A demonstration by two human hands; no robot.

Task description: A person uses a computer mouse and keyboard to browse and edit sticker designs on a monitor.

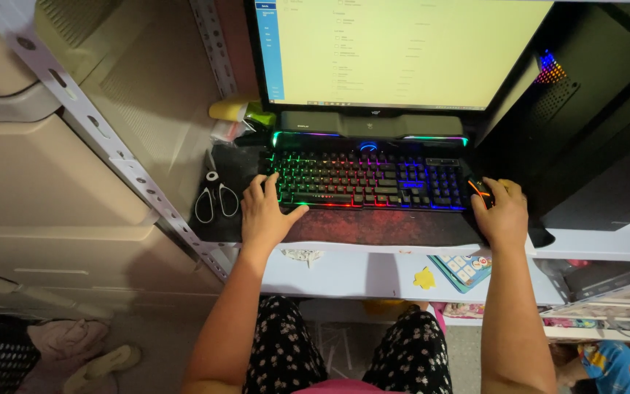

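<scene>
While the left hand [267,215] rests flat and loose on the rainbow-lit keyboard's [370,179] left end and the right hand [503,211] cups the mouse [480,191] at the bench's right edge, computer work looks mid-session, with a list open on the monitor [402,51].

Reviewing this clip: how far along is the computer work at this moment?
Done: the monitor is on, showing a light page with a list, and the keyboard is lit. In hand: the left hand rests on the keyboard's left end and the right hand covers the mouse. Left: cannot tell; the page is too blurred. The scissors lie untouched.
</scene>
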